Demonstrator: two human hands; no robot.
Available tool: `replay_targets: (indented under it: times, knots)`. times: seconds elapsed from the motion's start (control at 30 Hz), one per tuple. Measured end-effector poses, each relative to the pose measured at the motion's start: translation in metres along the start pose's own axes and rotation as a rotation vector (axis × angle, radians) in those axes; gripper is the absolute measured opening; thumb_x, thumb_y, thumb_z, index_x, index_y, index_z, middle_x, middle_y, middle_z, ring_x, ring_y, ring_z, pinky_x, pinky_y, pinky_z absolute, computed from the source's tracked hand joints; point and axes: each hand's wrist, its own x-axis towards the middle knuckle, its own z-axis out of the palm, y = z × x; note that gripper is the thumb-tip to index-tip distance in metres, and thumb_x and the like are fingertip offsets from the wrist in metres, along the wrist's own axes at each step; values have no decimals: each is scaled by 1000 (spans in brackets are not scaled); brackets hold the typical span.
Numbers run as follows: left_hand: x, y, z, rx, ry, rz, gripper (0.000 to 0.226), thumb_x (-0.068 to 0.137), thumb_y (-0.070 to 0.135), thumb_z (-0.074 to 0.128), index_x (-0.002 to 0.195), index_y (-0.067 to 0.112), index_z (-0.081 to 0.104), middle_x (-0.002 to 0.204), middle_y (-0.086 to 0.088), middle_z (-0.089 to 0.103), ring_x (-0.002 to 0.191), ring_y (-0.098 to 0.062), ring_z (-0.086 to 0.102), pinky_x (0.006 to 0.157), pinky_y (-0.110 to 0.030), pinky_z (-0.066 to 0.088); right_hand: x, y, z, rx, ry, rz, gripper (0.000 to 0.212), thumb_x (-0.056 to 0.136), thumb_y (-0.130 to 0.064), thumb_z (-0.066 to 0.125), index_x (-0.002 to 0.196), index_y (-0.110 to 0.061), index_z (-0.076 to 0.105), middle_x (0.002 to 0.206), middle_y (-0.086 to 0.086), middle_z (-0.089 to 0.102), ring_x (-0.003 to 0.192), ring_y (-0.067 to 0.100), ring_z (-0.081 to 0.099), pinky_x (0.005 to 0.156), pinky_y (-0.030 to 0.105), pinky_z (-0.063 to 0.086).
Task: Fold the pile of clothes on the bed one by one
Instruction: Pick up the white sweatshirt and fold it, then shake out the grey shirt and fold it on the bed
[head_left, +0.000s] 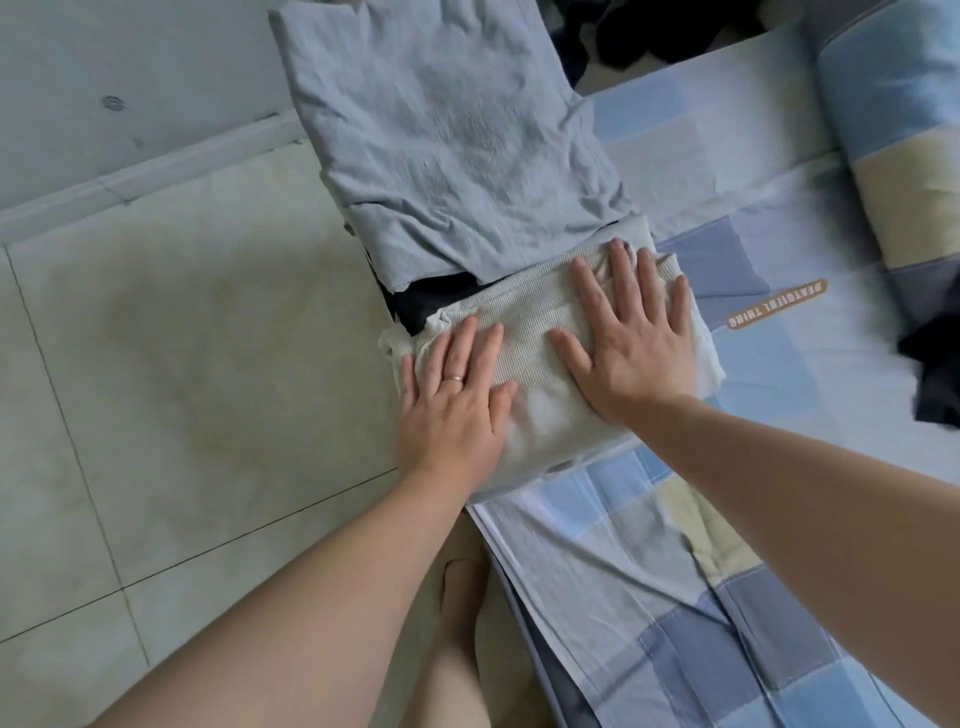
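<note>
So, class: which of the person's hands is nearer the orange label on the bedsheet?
Right. The right hand rests flat on the folded white garment, just left of the orange label; the left hand rests on it too, farther left.

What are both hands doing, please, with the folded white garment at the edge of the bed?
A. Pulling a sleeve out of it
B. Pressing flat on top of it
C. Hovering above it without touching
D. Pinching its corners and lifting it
B: the left hand and the right hand lie palm down, fingers straight, on the folded white garment, which rests on the bed.
</note>
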Motion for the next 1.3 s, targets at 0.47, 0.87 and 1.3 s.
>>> replay_targets:
  times: [0.47, 0.87, 1.3]
  knots:
    - [-34, 67, -60, 30, -82, 37, 60, 101, 39, 42, 157, 28, 26, 169, -1, 12, 156, -21, -1, 124, -50, -6, -51, 38, -82, 132, -72, -196, 76, 91, -69, 28, 160, -39, 13, 169, -6, 2, 156, 30, 1, 122, 60, 5]
    - [-97, 325, -28, -133, -161, 502, 64, 95, 41, 33, 157, 28, 30, 167, -4, 17, 155, -24, 7, 124, -46, -1, -320, 248, -122, 228, -30, 501, 73, 90, -68, 12, 158, -45, 0, 167, -14, -11, 155, 20, -11, 122, 50, -4]
    - [-257, 532, 141, 291, -503, 1039, 62, 103, 47, 41, 159, 33, 17, 168, -2, 10, 155, -24, 2, 124, -44, 6, -622, 378, -9, 409, -1, 996, 74, 89, -67, 22, 157, -42, 13, 166, -12, 3, 155, 25, 11, 119, 56, 12]
